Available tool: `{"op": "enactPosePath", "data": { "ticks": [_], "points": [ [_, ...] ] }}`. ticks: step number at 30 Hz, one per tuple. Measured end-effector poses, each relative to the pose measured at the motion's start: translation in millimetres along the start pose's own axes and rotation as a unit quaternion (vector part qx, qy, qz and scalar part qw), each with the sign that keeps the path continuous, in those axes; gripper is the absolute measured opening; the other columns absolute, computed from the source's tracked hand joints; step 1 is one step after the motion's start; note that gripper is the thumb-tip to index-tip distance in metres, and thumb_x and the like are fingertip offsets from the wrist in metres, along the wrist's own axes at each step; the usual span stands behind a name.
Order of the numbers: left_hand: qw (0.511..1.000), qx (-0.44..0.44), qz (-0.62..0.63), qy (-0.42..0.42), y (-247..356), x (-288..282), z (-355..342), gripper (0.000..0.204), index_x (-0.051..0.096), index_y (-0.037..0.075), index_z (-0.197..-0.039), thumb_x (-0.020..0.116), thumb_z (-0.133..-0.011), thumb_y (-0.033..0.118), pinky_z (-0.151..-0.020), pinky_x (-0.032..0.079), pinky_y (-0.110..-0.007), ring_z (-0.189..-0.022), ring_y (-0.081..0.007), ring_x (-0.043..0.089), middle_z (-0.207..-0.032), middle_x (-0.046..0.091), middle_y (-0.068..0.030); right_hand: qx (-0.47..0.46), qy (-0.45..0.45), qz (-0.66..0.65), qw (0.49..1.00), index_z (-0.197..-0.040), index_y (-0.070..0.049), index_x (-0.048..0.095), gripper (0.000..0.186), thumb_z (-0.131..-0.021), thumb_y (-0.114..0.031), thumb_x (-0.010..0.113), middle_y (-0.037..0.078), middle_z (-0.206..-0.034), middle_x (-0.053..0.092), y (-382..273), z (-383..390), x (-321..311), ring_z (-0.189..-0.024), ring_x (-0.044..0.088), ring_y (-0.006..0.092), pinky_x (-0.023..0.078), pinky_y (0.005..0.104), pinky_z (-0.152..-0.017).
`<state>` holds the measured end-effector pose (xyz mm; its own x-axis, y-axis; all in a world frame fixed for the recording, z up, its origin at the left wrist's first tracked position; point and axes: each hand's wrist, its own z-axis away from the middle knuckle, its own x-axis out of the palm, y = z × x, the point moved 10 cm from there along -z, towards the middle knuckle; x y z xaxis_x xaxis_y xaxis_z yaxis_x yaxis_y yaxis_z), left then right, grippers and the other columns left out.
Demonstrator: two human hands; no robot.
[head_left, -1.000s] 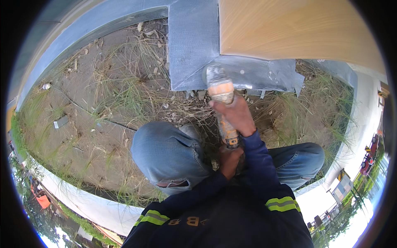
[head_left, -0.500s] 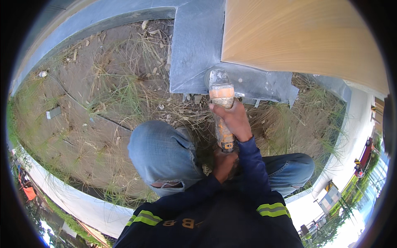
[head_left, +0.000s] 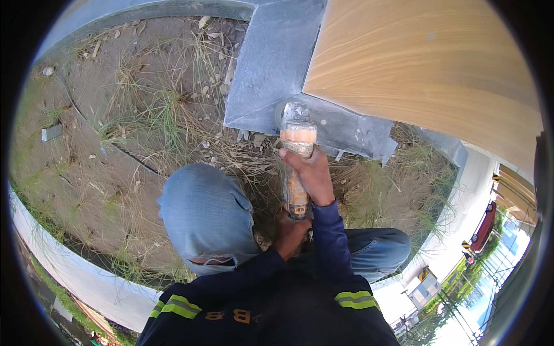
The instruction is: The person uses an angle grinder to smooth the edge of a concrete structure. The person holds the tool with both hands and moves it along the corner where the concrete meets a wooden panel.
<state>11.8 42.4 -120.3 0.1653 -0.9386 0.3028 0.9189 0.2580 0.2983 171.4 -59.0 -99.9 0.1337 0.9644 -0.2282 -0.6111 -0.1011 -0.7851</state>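
A dusty angle grinder (head_left: 298,136) with an orange and grey body lies lengthwise between my hands. Its head, with a round disc partly showing, is against the grey cement ledge (head_left: 268,57), close to the corner of the tan panel (head_left: 415,63). My right hand (head_left: 314,177) wraps round the grinder's body just behind the head, thumb across the top. At the rear end, my left hand (head_left: 290,235) is closed round the grinder's back part; its fingers are mostly hidden.
My bent knees in torn jeans (head_left: 202,213) flank the tool. Dry soil with grass tufts (head_left: 167,124) and stone chips lies around the ledge. A dark cable (head_left: 135,158) crosses the soil at left, near a small grey block (head_left: 52,132). A white curved wall (head_left: 86,288) borders the bed.
The whole view has shifted and turned slightly. Both hands keep their hold on the grinder, and its head stays by the same ledge corner.
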Motion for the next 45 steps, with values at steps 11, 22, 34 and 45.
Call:
{"op": "enactPosePath", "data": {
  "ticks": [11, 22, 34, 45],
  "points": [
    [1.000, 0.000, -0.010, 0.007, 12, 4, 4, 0.036, 0.064, -0.003, -0.111, 0.074, -0.077, 0.003, -0.050, 0.047, -0.032, -0.061, -0.0140, 0.064, -0.080, 0.069, -0.0055, 0.020, -0.018, -0.003, 1.000, -0.118, 0.002, 0.070, 0.041, -0.091, -0.026, 0.082, 0.006, -0.101, 0.073, -4, -4, -3, -0.090, 0.065, 0.0124, 0.052, 0.0306, -0.084],
    [1.000, 0.007, -0.028, -0.003, 4, 4, -1, 0.034, 0.063, 0.000, -0.113, 0.070, -0.079, 0.003, -0.050, 0.048, -0.030, -0.060, -0.0130, 0.061, -0.081, 0.065, -0.0047, 0.026, -0.019, 0.014, 0.999, -0.119, 0.003, 0.070, 0.043, -0.091, -0.028, 0.083, 0.007, -0.104, 0.074, -2, -3, -3, -0.092, 0.066, 0.0132, 0.053, 0.0313, -0.085],
    [1.000, -0.014, 0.001, 0.015, -3, 1, -1, 0.028, 0.063, -0.002, -0.104, 0.072, -0.078, 0.003, -0.048, 0.046, -0.030, -0.054, -0.0129, 0.059, -0.075, 0.065, -0.0041, 0.018, -0.014, 0.020, 1.000, -0.121, 0.003, 0.069, 0.044, -0.091, -0.027, 0.082, 0.007, -0.106, 0.074, -4, -3, -2, -0.094, 0.066, 0.0142, 0.053, 0.0321, -0.087],
    [1.000, -0.017, -0.023, 0.007, -7, -3, 2, 0.022, 0.066, 0.001, -0.102, 0.072, -0.081, 0.003, -0.048, 0.045, -0.030, -0.054, -0.0120, 0.059, -0.073, 0.064, -0.0029, 0.006, -0.016, 0.023, 1.000, -0.121, 0.003, 0.069, 0.044, -0.091, -0.027, 0.083, 0.008, -0.105, 0.074, 0, 0, 4, -0.092, 0.067, 0.0140, 0.053, 0.0322, -0.086]
  ]
}}
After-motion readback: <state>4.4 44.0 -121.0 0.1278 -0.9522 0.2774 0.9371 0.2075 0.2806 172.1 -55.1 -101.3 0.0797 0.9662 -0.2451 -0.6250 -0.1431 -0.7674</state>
